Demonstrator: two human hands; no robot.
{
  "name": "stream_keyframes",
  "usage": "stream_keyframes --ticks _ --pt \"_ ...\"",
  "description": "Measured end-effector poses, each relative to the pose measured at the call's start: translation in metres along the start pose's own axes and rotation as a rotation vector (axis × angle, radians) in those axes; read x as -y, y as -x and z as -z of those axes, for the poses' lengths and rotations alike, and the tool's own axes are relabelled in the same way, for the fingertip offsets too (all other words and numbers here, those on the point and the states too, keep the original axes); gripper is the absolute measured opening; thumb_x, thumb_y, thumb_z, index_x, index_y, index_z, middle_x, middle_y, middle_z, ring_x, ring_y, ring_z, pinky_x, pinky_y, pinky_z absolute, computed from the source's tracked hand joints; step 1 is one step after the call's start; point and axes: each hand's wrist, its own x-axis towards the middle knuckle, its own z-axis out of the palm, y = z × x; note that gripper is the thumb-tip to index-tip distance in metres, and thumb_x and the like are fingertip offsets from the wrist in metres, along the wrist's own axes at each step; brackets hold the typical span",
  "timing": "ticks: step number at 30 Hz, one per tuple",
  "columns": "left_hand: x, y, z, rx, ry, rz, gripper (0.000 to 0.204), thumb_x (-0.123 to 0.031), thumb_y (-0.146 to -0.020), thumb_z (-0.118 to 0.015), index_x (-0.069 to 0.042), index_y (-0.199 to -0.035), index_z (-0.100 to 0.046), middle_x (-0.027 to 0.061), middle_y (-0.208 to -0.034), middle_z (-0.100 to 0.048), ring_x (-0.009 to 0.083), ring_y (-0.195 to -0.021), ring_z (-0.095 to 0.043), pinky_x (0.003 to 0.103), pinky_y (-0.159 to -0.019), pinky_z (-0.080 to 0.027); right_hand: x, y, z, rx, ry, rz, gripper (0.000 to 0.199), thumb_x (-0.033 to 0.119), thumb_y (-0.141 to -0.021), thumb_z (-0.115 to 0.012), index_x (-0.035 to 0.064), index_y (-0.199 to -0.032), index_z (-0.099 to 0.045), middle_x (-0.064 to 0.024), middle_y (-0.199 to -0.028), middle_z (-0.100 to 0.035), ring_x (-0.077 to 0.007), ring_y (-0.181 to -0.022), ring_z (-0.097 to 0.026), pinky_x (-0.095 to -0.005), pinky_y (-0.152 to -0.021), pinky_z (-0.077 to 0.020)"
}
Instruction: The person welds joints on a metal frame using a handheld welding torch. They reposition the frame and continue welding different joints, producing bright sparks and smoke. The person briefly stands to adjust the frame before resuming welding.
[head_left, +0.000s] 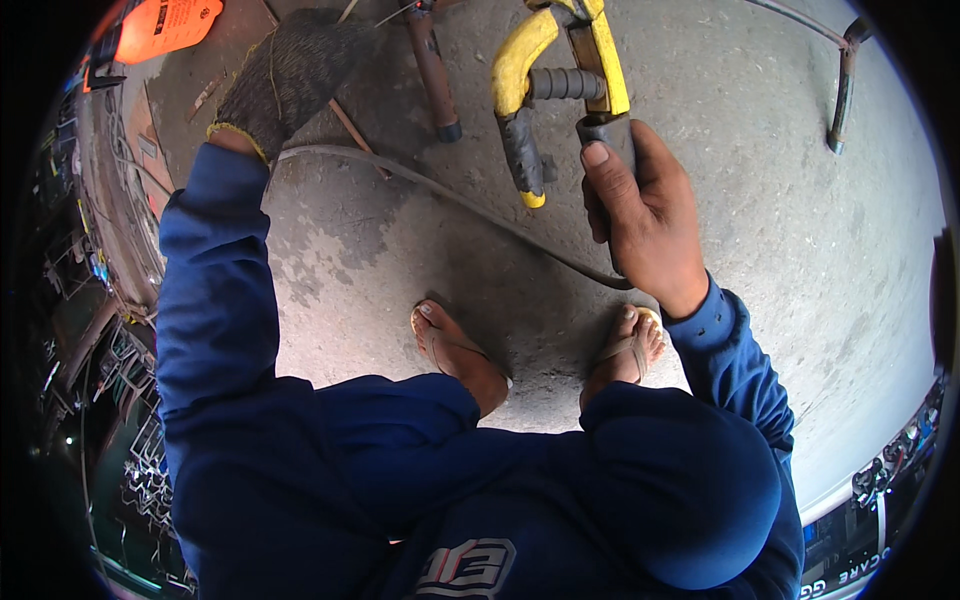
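Note:
A yellow and black welding electrode holder is in my right hand, at upper right of centre. My bare fingers and thumb wrap its black handle, and its ribbed spring sits between the yellow body and the curved lever. A grey cable runs from the handle's lower end leftward across the floor. At the upper left, my left hand wears a dark knitted glove with a yellow cuff edge. Its fingertips are dark and indistinct; a thin rod shows just past them, and I cannot tell whether they grip it.
A rusty metal tube with a dark end stands near my left hand. A bent metal frame stands at upper right. Thin brown sticks lie on the concrete floor. A bright orange object lies at upper left; metal clutter lines the left side.

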Motion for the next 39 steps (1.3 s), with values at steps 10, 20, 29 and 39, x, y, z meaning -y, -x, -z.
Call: stream_keyframes --ticks 10,20,29,39 --pt "-0.066 -0.009 0.007 0.177 0.013 0.305 0.037 -0.007 -0.087 -0.061 -0.01 -0.123 -0.066 0.0153 -0.119 -0.066 0.0341 -0.106 -0.064 0.042 -0.091 -0.053 -0.007 0.003 -0.002 0.066 -0.094 -0.013 0.031 0.032 -0.103 -0.058 0.0015 -0.103 -0.052 -0.001 -0.065 -0.053 -0.0075 -0.049 -0.048 -0.0234 -0.045 -0.0377" --pt "-0.053 -0.007 0.002 -0.035 0.105 0.122 0.034 -0.009 -0.088 -0.063 -0.012 -0.122 -0.067 0.0161 -0.117 -0.066 0.0331 -0.099 -0.066 0.043 -0.083 -0.055 -0.009 -0.001 -0.005 0.037 -0.099 -0.005 0.042 0.039 -0.099 -0.062 -0.0028 -0.101 -0.055 -0.0054 -0.063 -0.059 -0.0105 -0.054 -0.054 -0.0275 -0.05 -0.0434" --pt "-0.059 -0.015 0.009 0.151 0.423 0.697 0.03 -0.022 -0.096 -0.062 -0.01 -0.123 -0.067 0.0141 -0.115 -0.066 0.0267 -0.098 -0.067 0.036 -0.085 -0.054 -0.008 0.0 -0.008 0.051 -0.107 0.011 0.033 0.034 -0.103 -0.059 0.0022 -0.099 -0.05 -0.001 -0.064 -0.053 -0.0077 -0.049 -0.049 -0.0234 -0.045 -0.0378" --pt "-0.041 -0.007 -0.001 0.009 0.247 0.351 0.032 -0.021 -0.093 -0.059 -0.004 -0.118 -0.068 0.0174 -0.112 -0.068 0.0313 -0.096 -0.069 0.04 -0.085 -0.055 -0.011 -0.001 -0.01 0.016 -0.073 0.013 0.043 0.04 -0.099 -0.063 -0.0027 -0.101 -0.056 -0.0048 -0.063 -0.057 -0.011 -0.053 -0.054 -0.0286 -0.05 -0.0432"
